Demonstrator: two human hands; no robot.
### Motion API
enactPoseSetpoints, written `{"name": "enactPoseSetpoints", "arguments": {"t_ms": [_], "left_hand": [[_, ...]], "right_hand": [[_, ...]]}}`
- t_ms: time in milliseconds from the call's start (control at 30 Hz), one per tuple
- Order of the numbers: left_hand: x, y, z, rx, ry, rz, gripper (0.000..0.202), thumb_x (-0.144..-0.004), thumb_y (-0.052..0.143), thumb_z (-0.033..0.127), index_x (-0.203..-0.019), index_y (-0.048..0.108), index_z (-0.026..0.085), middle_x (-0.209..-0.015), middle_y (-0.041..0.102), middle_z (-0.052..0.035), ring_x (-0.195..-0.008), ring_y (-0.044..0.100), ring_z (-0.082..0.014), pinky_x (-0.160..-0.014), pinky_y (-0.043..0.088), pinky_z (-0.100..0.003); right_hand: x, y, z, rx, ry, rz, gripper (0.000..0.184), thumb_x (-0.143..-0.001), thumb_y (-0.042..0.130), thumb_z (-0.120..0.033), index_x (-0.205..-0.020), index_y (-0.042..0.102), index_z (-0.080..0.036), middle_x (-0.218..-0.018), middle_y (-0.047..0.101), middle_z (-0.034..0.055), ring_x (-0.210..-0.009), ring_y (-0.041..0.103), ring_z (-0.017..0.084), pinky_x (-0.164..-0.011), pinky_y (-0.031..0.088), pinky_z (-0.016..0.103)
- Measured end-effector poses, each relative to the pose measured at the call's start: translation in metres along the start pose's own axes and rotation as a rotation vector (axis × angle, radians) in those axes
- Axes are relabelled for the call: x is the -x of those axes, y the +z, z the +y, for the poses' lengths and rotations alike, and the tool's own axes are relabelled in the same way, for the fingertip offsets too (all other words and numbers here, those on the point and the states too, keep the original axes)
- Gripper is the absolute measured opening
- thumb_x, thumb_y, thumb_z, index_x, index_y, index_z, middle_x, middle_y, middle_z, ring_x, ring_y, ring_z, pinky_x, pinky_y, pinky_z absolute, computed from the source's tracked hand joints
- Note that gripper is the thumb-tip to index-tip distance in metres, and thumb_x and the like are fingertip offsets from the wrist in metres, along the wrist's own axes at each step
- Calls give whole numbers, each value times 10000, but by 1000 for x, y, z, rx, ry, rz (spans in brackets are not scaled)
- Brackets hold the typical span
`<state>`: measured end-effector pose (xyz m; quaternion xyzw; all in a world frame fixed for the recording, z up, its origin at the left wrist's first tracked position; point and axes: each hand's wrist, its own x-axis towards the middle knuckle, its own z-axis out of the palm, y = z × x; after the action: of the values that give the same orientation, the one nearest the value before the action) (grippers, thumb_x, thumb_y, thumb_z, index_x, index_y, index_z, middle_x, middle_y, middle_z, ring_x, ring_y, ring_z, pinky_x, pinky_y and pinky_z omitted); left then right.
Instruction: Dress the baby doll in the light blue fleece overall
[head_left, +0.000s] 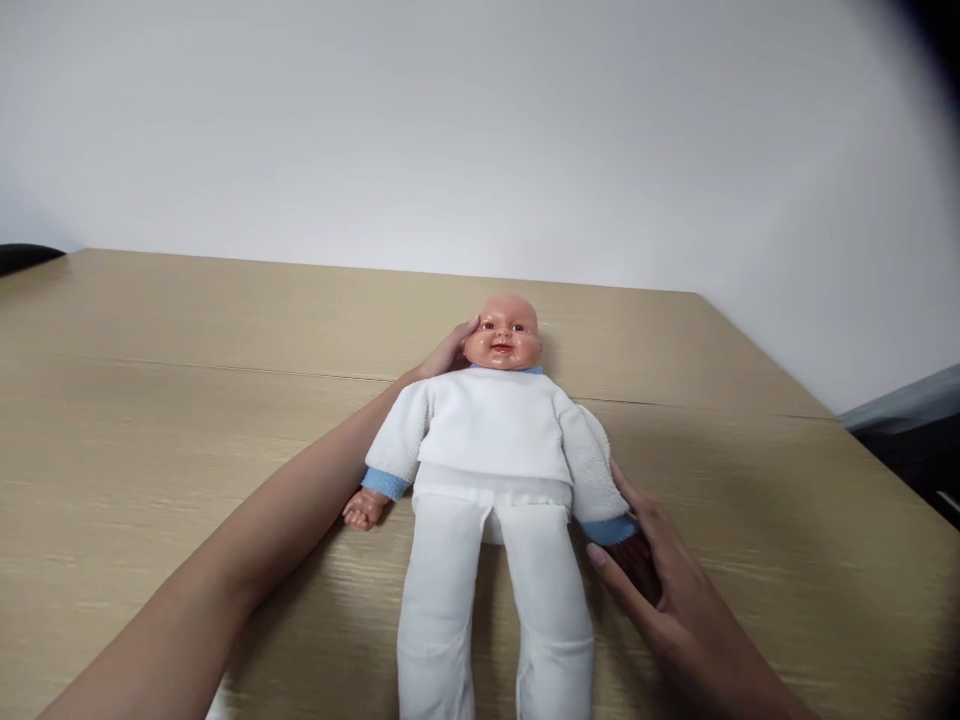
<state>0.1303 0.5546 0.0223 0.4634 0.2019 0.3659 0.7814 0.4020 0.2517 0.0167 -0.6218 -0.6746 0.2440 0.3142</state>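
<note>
A baby doll (491,440) lies on its back on a light wooden table (150,400), head away from me, legs running off the bottom edge. It wears a white fleece top with blue cuffs and white trousers. My left hand (448,352) rests against the side of the doll's head, fingers curved around it; most of the hand is hidden behind the doll's shoulder. My right hand (656,575) lies beside the doll's hip, fingers wrapped over the doll's hand below the blue cuff (609,530).
A plain white wall rises behind the table's far edge (390,268). The table's right edge (765,355) slants toward me, with a dark grey object (907,430) beyond it. A dark rounded shape (22,257) shows at the far left.
</note>
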Motion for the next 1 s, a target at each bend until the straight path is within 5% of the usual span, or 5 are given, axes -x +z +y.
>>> {"name": "enactPoseSetpoints", "arguments": {"t_ms": [267, 533, 1000], "left_hand": [[1, 1, 0, -6, 39, 72, 579, -877, 839, 619, -1212, 829, 147, -1374, 802, -147, -1483, 618, -413, -1335, 413, -527], [0, 6, 0, 48, 90, 111, 462, -879, 846, 523, -1132, 833, 136, -1244, 848, -142, -1370, 709, -393, -1323, 419, -520], [6, 19, 4, 33, 57, 116, 421, -915, 784, 523, -1105, 829, 150, -1240, 850, -130, -1412, 681, -400, -1313, 443, -532]], "right_hand": [[-2, 0, -2, 37, -35, 3, 727, -1108, 587, -482, -1756, 265, -416, -1737, 497, 101, -1598, 513, 362, -1271, 506, 620], [1, 2, -1, 85, -67, 4, 745, -1103, 589, -473, -1760, 244, -413, -1757, 479, 97, -1605, 501, 371, -1275, 498, 637], [1, 1, -1, 86, -59, -9, 766, -1099, 597, -488, -1768, 234, -407, -1740, 487, 124, -1586, 511, 419, -1259, 491, 697]]}}
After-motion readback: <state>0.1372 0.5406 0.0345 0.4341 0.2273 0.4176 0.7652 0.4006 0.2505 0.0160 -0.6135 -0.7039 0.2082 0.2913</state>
